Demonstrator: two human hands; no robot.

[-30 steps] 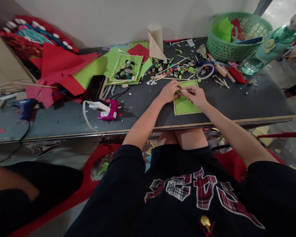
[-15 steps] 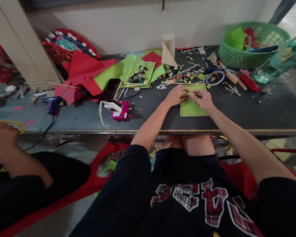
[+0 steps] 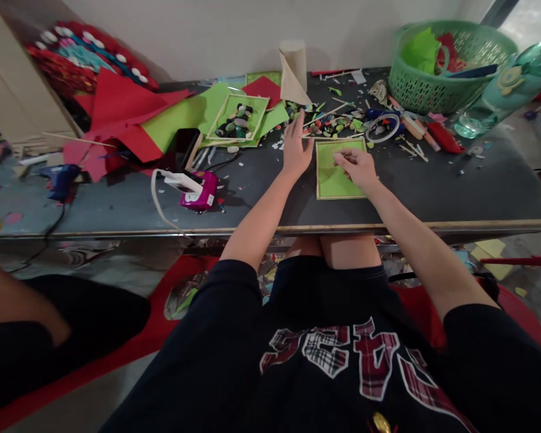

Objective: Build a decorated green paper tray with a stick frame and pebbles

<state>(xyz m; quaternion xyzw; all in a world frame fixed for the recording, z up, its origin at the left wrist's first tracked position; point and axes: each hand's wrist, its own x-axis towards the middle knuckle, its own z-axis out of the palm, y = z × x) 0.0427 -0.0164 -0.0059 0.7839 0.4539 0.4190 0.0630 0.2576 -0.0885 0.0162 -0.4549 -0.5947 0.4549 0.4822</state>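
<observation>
A green card framed with thin wooden sticks [image 3: 331,180] lies on the dark table in front of me. My right hand [image 3: 357,169] rests on the card with fingers pinched together on something small I cannot make out. My left hand [image 3: 296,144] is off the card to its left, fingers stretched out and reaching toward a litter of small coloured pieces and sticks [image 3: 329,125] behind it. It holds nothing.
A second framed green card holding pebbles [image 3: 238,119] lies at the back left among red and green paper sheets [image 3: 130,120]. A pink tape dispenser [image 3: 198,193], a tape ring [image 3: 381,127], a paper roll [image 3: 294,65], a green basket [image 3: 451,57], a bottle [image 3: 505,90] and a blue glue gun [image 3: 58,177] are around. Another person sits at the left [image 3: 36,319].
My left hand has left the card and stretched out toward the pile of small pieces. My right hand stays pinched over the card.
</observation>
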